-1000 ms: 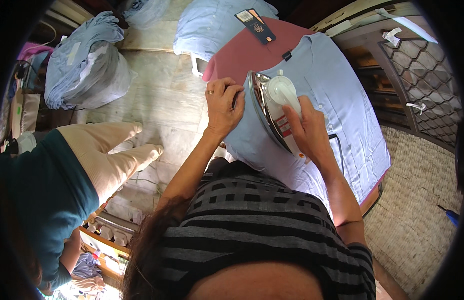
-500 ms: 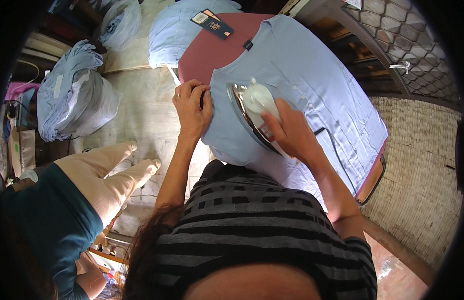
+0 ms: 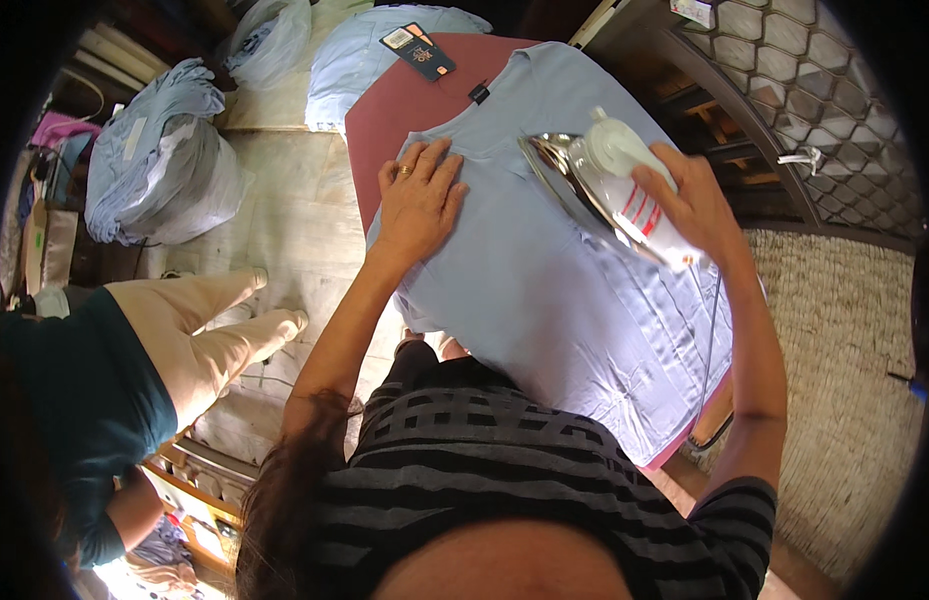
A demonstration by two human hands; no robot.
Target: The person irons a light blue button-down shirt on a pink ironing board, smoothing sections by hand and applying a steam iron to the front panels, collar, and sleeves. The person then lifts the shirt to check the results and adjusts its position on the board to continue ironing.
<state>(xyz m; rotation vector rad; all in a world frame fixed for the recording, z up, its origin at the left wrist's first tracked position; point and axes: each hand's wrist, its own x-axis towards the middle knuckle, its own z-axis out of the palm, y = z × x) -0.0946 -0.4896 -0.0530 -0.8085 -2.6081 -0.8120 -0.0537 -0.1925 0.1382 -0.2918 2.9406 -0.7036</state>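
A light-blue garment [image 3: 524, 270] lies spread over a reddish-pink ironing board [image 3: 384, 130]. Its neckline, with a small black label [image 3: 479, 94], points to the far end. My left hand [image 3: 416, 205] rests palm down on the garment's left shoulder area, fingers stretched out. In my right hand [image 3: 689, 200] is the handle of a white iron [image 3: 624, 195] with red stripes and a shiny metal base. The iron is over the right half of the garment, its tip pointing far left; I cannot tell whether its base touches the cloth. A cord [image 3: 712, 330] trails from its back.
Dark hang tags [image 3: 419, 52] lie at the board's far end. Beyond it sits a light-blue bundle [image 3: 354, 60]. A plastic-wrapped clothes pile [image 3: 169, 180] stands on the left floor. A person in a teal top [image 3: 94, 385] is at left. A metal lattice door [image 3: 784, 90] borders the right.
My right hand has carried the iron right, away from the garment's left side. My left hand has moved from the edge onto the cloth and flattened. The garment has shifted, its lower part nearer me.
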